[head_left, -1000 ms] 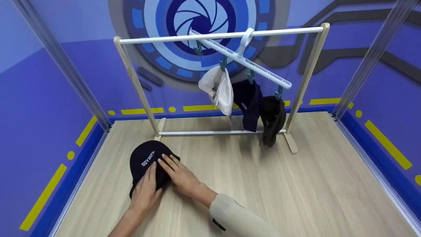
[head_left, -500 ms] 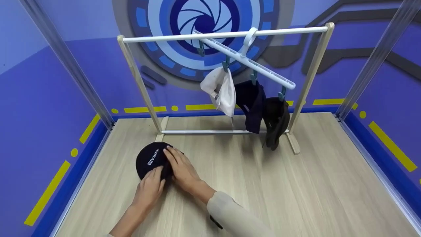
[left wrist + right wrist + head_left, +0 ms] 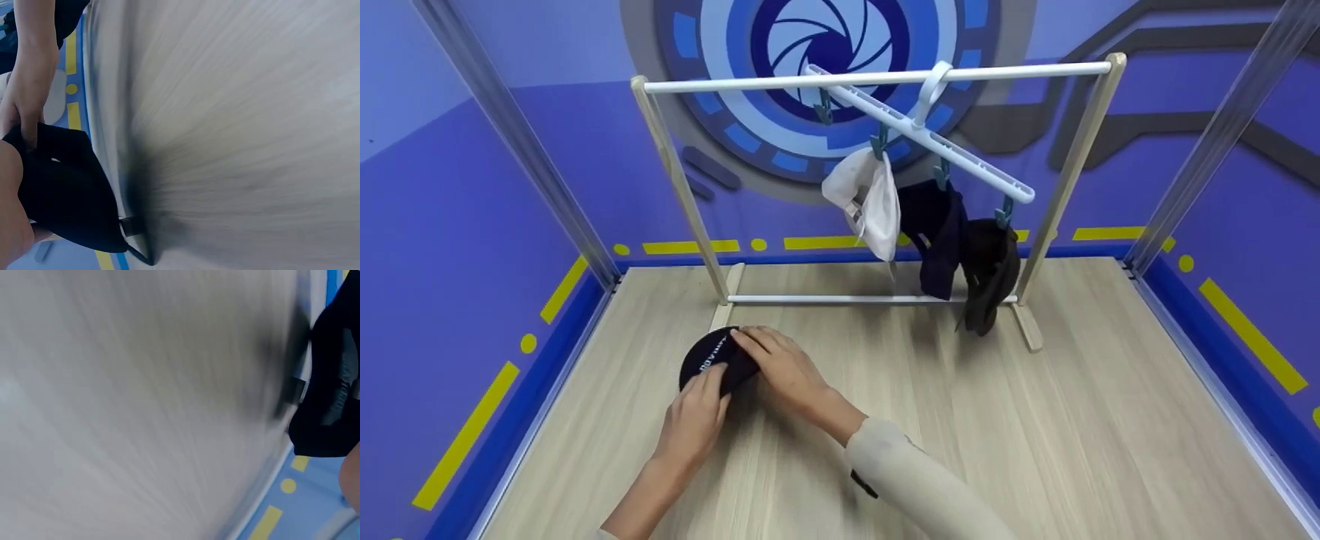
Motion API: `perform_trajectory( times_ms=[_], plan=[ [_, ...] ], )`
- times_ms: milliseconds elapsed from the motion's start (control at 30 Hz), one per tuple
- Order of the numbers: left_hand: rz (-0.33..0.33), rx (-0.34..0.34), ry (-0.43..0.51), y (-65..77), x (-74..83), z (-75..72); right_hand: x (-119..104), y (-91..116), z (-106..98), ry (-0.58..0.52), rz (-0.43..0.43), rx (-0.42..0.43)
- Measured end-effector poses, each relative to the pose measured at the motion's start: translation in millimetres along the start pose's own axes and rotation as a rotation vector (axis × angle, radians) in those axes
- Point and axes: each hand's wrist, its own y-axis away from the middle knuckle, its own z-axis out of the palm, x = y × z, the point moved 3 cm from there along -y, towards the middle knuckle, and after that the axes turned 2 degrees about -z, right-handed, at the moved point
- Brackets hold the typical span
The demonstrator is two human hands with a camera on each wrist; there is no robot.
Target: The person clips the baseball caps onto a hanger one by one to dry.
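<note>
Both hands grip a black cap with white lettering (image 3: pixel 701 352) at the left of the table, in front of the rack's left foot. My left hand (image 3: pixel 694 412) holds its near edge, fingers bent over the top. On the far right side of the cap, my right hand (image 3: pixel 786 369) has its fingers over the fabric. In the left wrist view the dark cap (image 3: pixel 67 191) is raised, with a strap hanging toward the tabletop. The right wrist view shows the cap's open underside (image 3: pixel 320 422) and strap.
Behind the hands stands a rack (image 3: pixel 682 187) with a white top bar. From it hangs a white clip hanger (image 3: pixel 960 154), carrying a white cap (image 3: pixel 874 210), a navy cap (image 3: pixel 937 240) and a dark brown cap (image 3: pixel 986 277). One green clip (image 3: pixel 823 109) hangs bare at its left end.
The black cap has been tipped back and drawn together between the hands, so less of its crown shows. Left fingers have bent over its edge. The hanging caps stay in place.
</note>
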Motion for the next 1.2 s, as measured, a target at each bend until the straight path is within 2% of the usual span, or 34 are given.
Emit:
perform_trajectory(
  times_ms=[100,267,567,867,1000,1200],
  plan=[
    [0.007,0.015,-0.014,-5.5,0.1,-3.9,3.3,-3.6,-9.3,-0.032,-0.011,-0.011],
    [0.044,0.058,-0.038,-17.7,3.2,-11.5,8.3,-9.3,-23.5,-0.038,-0.01,0.034],
    [0.07,0.106,-0.055,-42.6,14.6,-27.1,14.7,-15.5,-46.8,-0.06,-0.02,0.112],
    [0.111,0.17,-0.025,-71.1,25.5,-42.0,23.3,-22.2,-83.2,-0.201,0.016,0.097],
    [0.127,0.171,-0.015,-79.9,32.3,-47.2,27.3,-21.5,-96.1,-0.258,0.038,0.087],
    [0.147,0.158,0.0,-90.9,42.6,-48.8,32.8,-19.2,-110.4,-0.331,0.032,0.119]
  ],
)
